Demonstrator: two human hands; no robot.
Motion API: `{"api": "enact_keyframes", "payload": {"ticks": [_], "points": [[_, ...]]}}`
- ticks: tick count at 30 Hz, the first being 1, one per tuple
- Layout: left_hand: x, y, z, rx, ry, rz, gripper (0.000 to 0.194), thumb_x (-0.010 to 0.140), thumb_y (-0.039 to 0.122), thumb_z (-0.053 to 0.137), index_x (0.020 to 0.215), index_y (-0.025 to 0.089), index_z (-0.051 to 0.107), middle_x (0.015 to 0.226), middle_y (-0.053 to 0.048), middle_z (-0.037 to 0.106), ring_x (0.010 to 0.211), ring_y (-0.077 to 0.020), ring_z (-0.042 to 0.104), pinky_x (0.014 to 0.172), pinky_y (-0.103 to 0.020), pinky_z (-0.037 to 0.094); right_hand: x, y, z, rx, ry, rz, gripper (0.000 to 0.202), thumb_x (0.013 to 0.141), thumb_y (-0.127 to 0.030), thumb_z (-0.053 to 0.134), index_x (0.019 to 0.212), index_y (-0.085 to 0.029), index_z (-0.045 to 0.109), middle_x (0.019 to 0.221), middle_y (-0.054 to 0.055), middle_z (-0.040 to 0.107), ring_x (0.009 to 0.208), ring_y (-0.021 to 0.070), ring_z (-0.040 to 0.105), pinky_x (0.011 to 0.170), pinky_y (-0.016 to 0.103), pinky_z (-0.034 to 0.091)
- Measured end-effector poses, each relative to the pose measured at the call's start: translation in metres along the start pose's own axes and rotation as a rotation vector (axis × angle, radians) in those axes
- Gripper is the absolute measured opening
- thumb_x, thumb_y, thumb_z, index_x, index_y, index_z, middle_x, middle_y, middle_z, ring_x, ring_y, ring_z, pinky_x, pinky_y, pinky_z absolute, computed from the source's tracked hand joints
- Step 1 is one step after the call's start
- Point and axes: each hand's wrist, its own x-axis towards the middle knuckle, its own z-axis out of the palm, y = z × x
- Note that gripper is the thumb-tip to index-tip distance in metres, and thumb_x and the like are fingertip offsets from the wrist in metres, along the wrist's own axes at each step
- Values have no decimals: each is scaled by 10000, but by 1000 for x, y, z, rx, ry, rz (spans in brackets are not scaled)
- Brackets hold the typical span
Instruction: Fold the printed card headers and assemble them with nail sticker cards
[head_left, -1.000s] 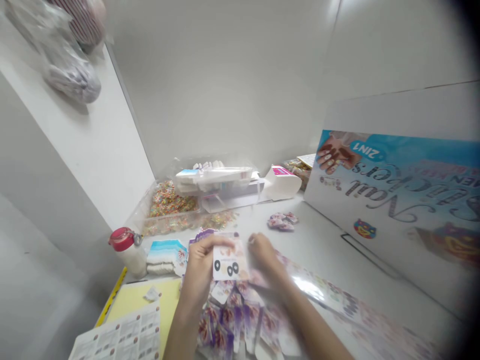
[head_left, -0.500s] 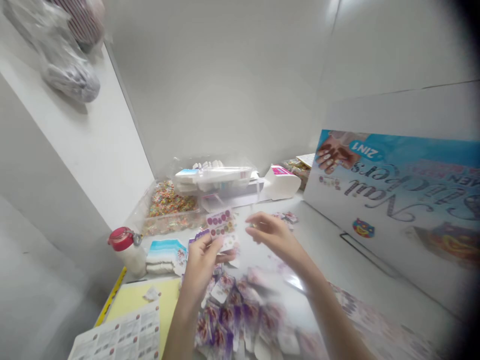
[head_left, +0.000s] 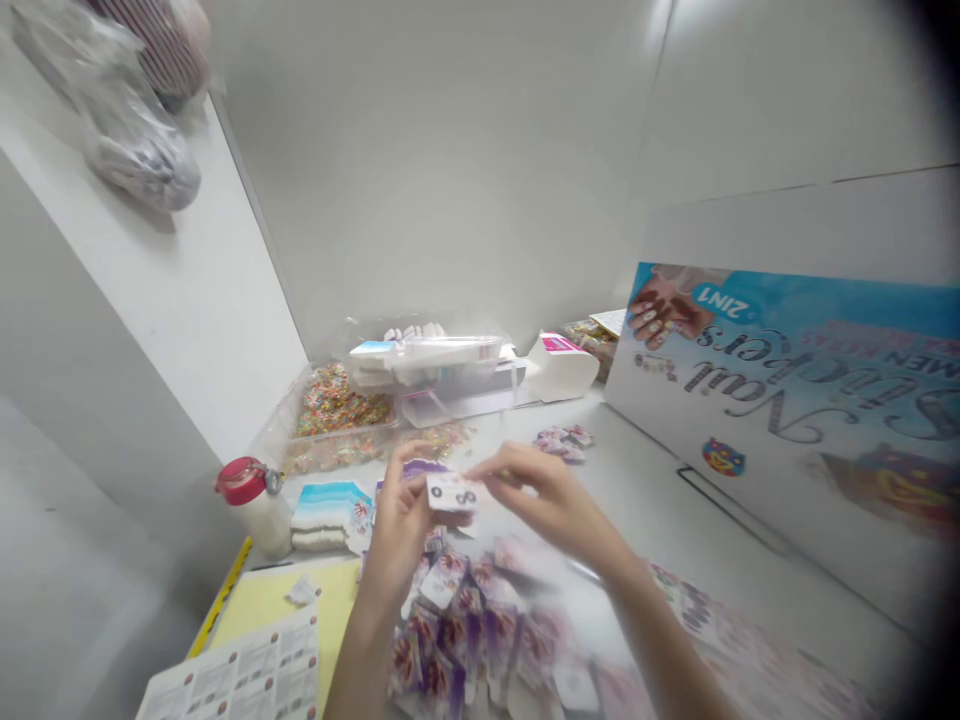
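Observation:
My left hand is closed around a small white nail sticker sheet with dark round prints, held above the table. The sheet looks bent, its upper part no longer facing me. The thumb and fingertips of my right hand are pinched together at the sheet's upper right edge; motion blur softens them. Under both hands lies a loose heap of purple and white printed packets. Beyond my left hand, a purple stack shows in part.
A clear tub of colourful small pieces stands at the back left. Nearby are a red-lidded bottle, blue-and-white cards and a yellow sheet. A large nail sticker carton borders the right; small packets lie beside it.
My right hand has moved left and slightly down to the sheet. The sheet was upright with purple prints showing; now it is bent or tilted, and only its white part shows.

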Motion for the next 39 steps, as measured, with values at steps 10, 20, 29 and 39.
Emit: {"api": "enact_keyframes", "payload": {"ticks": [10,20,29,39], "points": [[-8,8,-6,83,-217,-8,229,721,217,717,926,199,616,936,-14,625,731,-113,579,614,-189,468,-5,-2,-7,-159,7,-99,246,926,-178,472,982,-272,692,775,-1,555,706,119,537,632,235,385],[7,-12,13,52,126,47,368,758,325,693,1074,179,574,836,-26,700,766,-175,671,711,-299,565,-2,3,-7,198,132,238,206,890,-363,523,1044,-231,563,709,-13,589,618,123,500,539,226,374],[10,-36,17,97,100,32,291,818,405,620,983,168,579,736,-17,665,604,-115,591,523,-189,463,7,21,11,99,192,253,186,770,-325,623,907,-200,621,850,10,612,600,107,506,565,235,424],[14,-83,22,940,-258,60,551,785,205,579,1318,177,441,1334,-132,503,1220,-257,448,1025,-381,350,6,46,-19,-138,315,226,181,813,-338,576,765,-172,628,754,59,714,678,192,642,604,292,451]]}}
